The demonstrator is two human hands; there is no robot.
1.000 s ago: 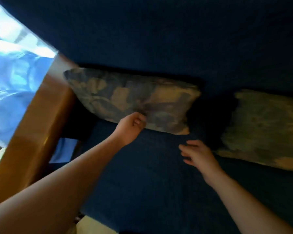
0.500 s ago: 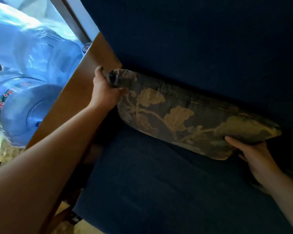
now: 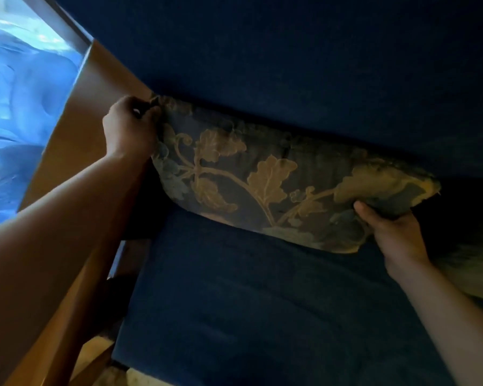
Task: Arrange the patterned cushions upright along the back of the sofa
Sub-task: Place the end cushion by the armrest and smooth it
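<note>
A dark cushion with a gold leaf-and-vine pattern [image 3: 265, 179] leans against the dark blue sofa back [image 3: 290, 65], its lower edge on the seat [image 3: 248, 302]. My left hand [image 3: 130, 126] pinches its upper left corner next to the wooden armrest. My right hand [image 3: 393, 232] grips its lower right corner from beneath, thumb on the front face. A second patterned cushion [image 3: 469, 271] shows partly at the right edge, behind my right forearm.
A wooden armrest [image 3: 87, 129] borders the sofa on the left. Beyond it stand large pale blue water bottles [image 3: 17, 121]. A strip of light floor [image 3: 140, 377] shows below the seat's front edge.
Both hands went from near the cushion's lower edge to its two ends. The cushion now shows its leaf-patterned face and stands closer against the sofa back. The view shifted left.
</note>
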